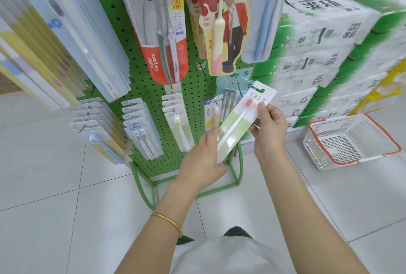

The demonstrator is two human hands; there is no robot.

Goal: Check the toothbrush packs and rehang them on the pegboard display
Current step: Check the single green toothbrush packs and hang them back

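A white and pale green toothbrush pack point(239, 119) with a red-bristled brush is held tilted in front of the green pegboard display point(151, 89). My left hand point(203, 159) grips its lower end. My right hand point(269, 125) pinches its upper right edge near the brush head. A matching pack with a yellow-headed brush point(179, 126) hangs on a peg low on the board, in front of a few more. A bare hook point(201, 64) sticks out above it.
Colgate point(162, 32) and canban point(222, 21) packs hang higher up. Rows of packs point(140, 128) hang lower left. Stacked tissue cartons point(325, 49) stand at the right, with a white basket point(349, 141) on the tiled floor.
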